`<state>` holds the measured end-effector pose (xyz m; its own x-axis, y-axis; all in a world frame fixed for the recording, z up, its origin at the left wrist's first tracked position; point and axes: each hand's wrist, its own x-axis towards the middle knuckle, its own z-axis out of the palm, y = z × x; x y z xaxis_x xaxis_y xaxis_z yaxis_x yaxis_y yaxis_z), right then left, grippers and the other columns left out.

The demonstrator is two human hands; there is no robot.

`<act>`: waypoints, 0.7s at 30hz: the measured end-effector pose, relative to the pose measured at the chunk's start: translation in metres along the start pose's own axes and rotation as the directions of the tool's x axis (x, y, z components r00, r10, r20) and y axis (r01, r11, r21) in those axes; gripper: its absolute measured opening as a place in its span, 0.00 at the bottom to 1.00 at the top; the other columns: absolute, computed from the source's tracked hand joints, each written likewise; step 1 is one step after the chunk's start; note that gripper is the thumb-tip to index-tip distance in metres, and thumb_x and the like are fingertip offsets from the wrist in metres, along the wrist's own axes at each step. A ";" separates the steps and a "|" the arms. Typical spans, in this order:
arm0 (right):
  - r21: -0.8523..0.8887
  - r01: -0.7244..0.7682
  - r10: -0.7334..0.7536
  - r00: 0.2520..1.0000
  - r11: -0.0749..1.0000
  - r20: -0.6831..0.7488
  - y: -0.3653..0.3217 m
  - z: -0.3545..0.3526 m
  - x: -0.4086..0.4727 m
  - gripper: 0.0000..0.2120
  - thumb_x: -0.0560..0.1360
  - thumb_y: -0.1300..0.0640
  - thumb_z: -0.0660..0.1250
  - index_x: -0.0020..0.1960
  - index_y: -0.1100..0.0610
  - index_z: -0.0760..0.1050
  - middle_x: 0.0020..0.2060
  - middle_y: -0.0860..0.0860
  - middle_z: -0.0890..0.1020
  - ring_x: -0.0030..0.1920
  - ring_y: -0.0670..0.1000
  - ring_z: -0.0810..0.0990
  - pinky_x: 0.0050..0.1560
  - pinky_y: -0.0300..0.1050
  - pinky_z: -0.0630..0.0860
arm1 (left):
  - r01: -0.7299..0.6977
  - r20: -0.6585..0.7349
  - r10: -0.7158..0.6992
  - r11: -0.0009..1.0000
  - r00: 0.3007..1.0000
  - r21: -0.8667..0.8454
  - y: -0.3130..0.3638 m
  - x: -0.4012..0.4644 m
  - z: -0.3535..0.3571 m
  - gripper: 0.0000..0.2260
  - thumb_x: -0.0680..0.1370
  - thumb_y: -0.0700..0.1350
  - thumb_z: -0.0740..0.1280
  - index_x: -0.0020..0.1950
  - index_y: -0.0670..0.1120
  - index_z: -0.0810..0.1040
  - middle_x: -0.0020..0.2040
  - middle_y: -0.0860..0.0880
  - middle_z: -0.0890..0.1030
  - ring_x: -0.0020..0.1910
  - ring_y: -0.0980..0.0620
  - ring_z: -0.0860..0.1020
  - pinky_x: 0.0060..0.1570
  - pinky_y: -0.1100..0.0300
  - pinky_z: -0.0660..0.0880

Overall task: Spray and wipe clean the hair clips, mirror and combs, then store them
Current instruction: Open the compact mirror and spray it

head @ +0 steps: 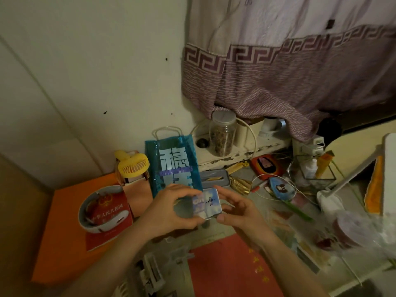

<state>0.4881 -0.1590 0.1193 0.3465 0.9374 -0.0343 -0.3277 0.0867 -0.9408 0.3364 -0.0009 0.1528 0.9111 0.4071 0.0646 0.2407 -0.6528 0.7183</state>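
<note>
A single head view looks down, close, over a cluttered desk [235,264].

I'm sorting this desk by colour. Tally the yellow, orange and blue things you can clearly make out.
Yellow: 1, the handheld fan.
Orange: 2, the big orange box and the orange bottle.
Blue: 3, the blue gift bag, the small blue case gripped by left hand and right hand, and the blue oval piece.
Total: 6.
</note>
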 end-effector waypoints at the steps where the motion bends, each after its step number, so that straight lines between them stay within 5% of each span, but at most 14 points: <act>1: 0.014 0.006 -0.006 1.000 1.000 -0.004 -0.002 0.002 0.001 0.36 0.58 0.60 0.79 0.64 0.57 0.73 0.57 0.52 0.82 0.52 0.56 0.80 0.49 0.47 0.79 | 0.005 0.002 -0.005 1.000 1.000 -0.010 0.002 0.000 -0.002 0.26 0.62 0.62 0.73 0.59 0.60 0.76 0.54 0.63 0.77 0.56 0.64 0.73 0.54 0.69 0.70; 5: 0.025 0.049 -0.049 0.999 0.998 -0.021 -0.010 0.007 0.004 0.34 0.57 0.59 0.79 0.61 0.59 0.74 0.54 0.54 0.83 0.47 0.52 0.83 0.47 0.43 0.78 | -0.006 0.019 0.006 1.000 1.000 -0.006 0.015 0.002 -0.009 0.22 0.62 0.60 0.74 0.55 0.67 0.75 0.53 0.66 0.77 0.56 0.66 0.73 0.53 0.71 0.70; 10: -0.021 0.076 -0.076 0.997 0.997 -0.015 -0.019 0.008 0.007 0.31 0.61 0.61 0.75 0.63 0.60 0.73 0.57 0.59 0.81 0.48 0.55 0.82 0.48 0.44 0.78 | 0.007 0.016 -0.006 0.999 1.000 -0.048 0.024 0.006 -0.013 0.26 0.61 0.63 0.74 0.58 0.64 0.76 0.54 0.65 0.78 0.56 0.65 0.74 0.57 0.61 0.73; 15: -0.063 0.088 -0.089 0.996 0.994 -0.010 -0.027 0.011 0.010 0.30 0.61 0.60 0.76 0.63 0.57 0.75 0.55 0.57 0.82 0.47 0.53 0.83 0.47 0.45 0.79 | -0.011 0.012 0.011 0.998 1.000 -0.065 0.038 0.011 -0.019 0.27 0.60 0.61 0.75 0.57 0.67 0.74 0.51 0.63 0.79 0.52 0.66 0.77 0.51 0.71 0.71; 21: -0.081 0.073 -0.072 0.997 0.994 0.004 -0.032 0.012 0.010 0.30 0.62 0.59 0.76 0.64 0.55 0.75 0.57 0.57 0.81 0.50 0.56 0.82 0.48 0.50 0.80 | -0.003 -0.003 0.003 1.000 1.000 -0.029 0.044 0.012 -0.025 0.25 0.61 0.55 0.78 0.53 0.69 0.72 0.51 0.64 0.78 0.51 0.65 0.77 0.49 0.67 0.76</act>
<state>0.4917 -0.1482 0.1532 0.3661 0.9299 0.0352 -0.2296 0.1269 -0.9650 0.3497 -0.0087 0.2022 0.9107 0.4072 0.0689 0.2280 -0.6348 0.7382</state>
